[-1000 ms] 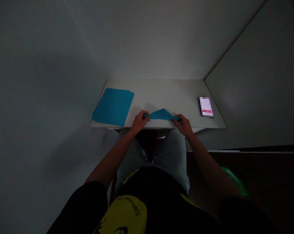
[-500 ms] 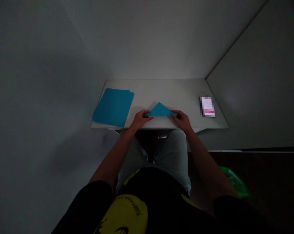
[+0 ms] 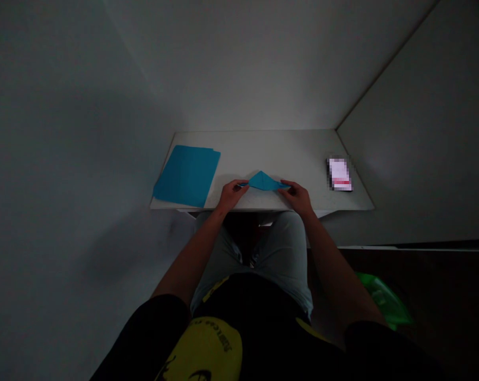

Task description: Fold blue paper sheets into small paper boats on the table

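Observation:
A blue folded paper point(image 3: 264, 181), shaped like a low triangle, sits near the front edge of a small white table point(image 3: 279, 151). My left hand point(image 3: 231, 193) pinches its left corner and my right hand point(image 3: 297, 195) pinches its right corner. Both hands rest at the table's front edge, fingers closed on the paper. A stack of flat blue sheets point(image 3: 187, 174) lies on the left part of the table, apart from my hands.
A phone point(image 3: 339, 174) with a lit screen lies at the table's right side. Grey walls close in the table on the left, back and right. A green object point(image 3: 384, 299) sits on the dark floor at my right. My knees are under the table's front edge.
The paper between my hands has gone from a tilted, lifted shape to an upright triangle lying low on the table. My hands stayed at its two corners, barely shifting.

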{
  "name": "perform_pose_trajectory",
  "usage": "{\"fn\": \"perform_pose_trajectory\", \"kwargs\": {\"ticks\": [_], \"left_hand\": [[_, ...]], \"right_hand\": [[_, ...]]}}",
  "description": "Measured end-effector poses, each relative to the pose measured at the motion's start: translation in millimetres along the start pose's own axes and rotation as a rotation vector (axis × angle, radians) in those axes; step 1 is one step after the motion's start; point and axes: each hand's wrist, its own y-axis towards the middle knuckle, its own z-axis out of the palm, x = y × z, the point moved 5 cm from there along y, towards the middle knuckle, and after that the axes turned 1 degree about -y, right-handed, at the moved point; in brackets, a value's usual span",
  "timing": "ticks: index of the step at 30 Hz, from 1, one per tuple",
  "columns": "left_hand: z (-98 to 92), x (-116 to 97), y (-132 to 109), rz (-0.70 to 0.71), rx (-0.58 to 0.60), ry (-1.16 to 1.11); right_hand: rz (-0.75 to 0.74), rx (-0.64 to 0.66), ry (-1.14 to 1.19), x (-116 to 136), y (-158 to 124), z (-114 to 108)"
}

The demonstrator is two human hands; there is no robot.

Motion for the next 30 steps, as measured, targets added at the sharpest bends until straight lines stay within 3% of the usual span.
{"fn": "perform_pose_trajectory", "kwargs": {"ticks": [16,24,30], "left_hand": [[5.0,-1.6,0.0,0.002,-0.065,-0.004],[14.2,-3.5,-5.5,0.059,0.058,0.120],[17.3,-5.2,-6.1,0.135,0.135,0.270]], "right_hand": [[-0.001,-0.011,0.002,0.6,0.8,3.9],[-0.037,-0.051,-0.013,8.1,6.2,6.7],[-0.265,0.003,-0.107,37.7,15.6,25.3]]}}
